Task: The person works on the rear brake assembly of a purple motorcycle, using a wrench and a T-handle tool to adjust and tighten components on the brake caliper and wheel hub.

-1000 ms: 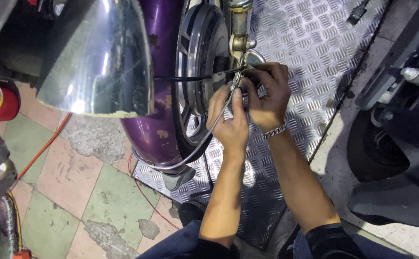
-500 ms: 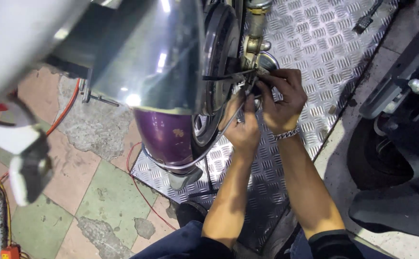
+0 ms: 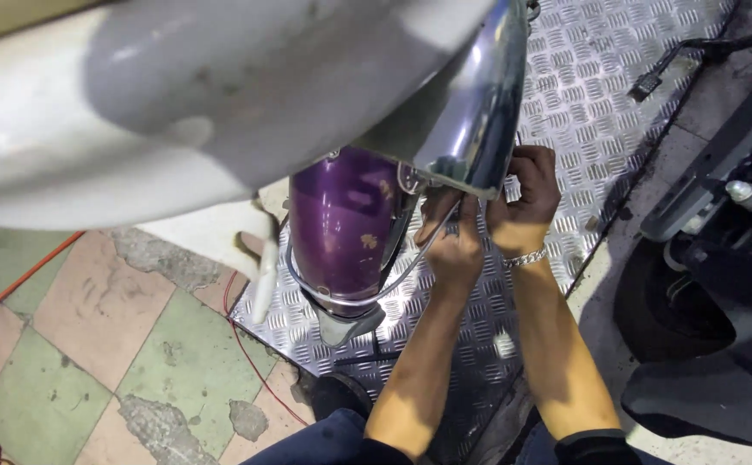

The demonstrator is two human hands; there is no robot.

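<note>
I am down low beside a scooter, and both my hands are up at its front wheel. A big shiny cover (image 3: 470, 103) hangs right over them, so I can't see my fingertips or the part they are on.

My left hand (image 3: 455, 245) is curled around a thin grey cable (image 3: 393, 280). The cable comes out from under my fingers, dips down in a loop past the purple fender (image 3: 341, 224), and curves back up on the other side. My right hand (image 3: 524, 198) is just beside the left one, with a silver bracelet (image 3: 524, 257) on its wrist. Its fingers are bent tight, like they pinch something small, but I can't tell what it is because the cover hides it.

The scooter stands on a bumpy metal plate (image 3: 591, 95). To the left of the plate is a worn floor (image 3: 74, 344) with green and pink tiles, and a thin red wire (image 3: 247, 344) lies across it.

I think I am at the step of working the cable end in at the wheel. For the next bit, my left hand should keep the cable steady and not let the loop twist. My right hand needs small, slow finger moves. I have to feel my way, since I can't see the spot.
</note>
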